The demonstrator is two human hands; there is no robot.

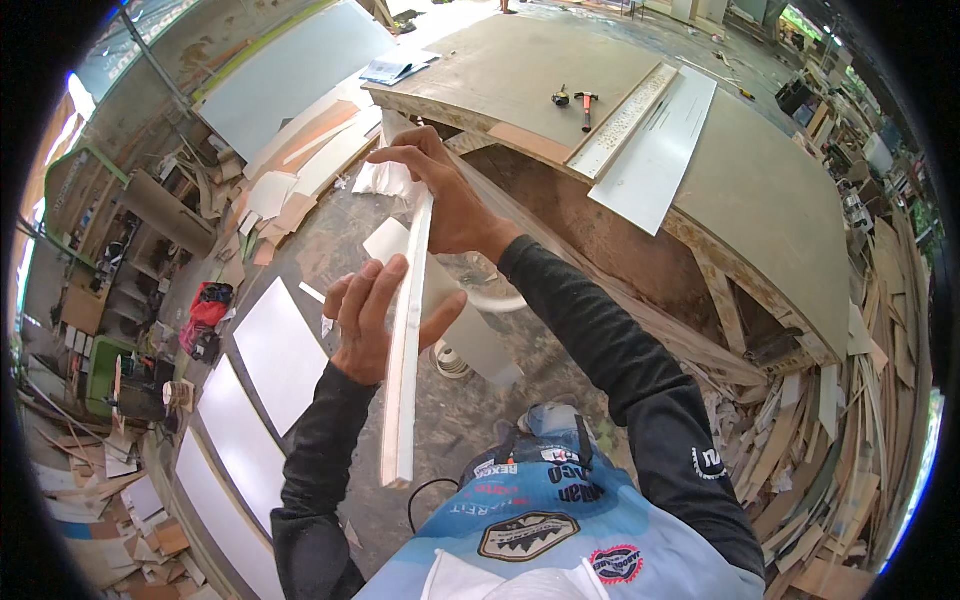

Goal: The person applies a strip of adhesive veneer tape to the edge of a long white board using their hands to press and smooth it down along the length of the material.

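A long narrow white board (400,390), seen edge-on, is held up in front of my body, its near end pointing down toward my shirt. My left hand (365,318) grips it around the middle, fingers on its left side and thumb showing on the right. Near its far end, my right hand (450,205) is closed on it, with the index finger bent over the top; part of that grip is hidden. Beneath the board, a coil of pale edging strip (450,360) lies on the floor.
A big worktable (770,250) stands ahead and right, carrying a hammer (587,112), a tape measure (561,97), a speckled strip (630,115) and a white panel (655,160). White panels (280,350) lie on the floor at left. Scrap wood (820,490) is piled along the right.
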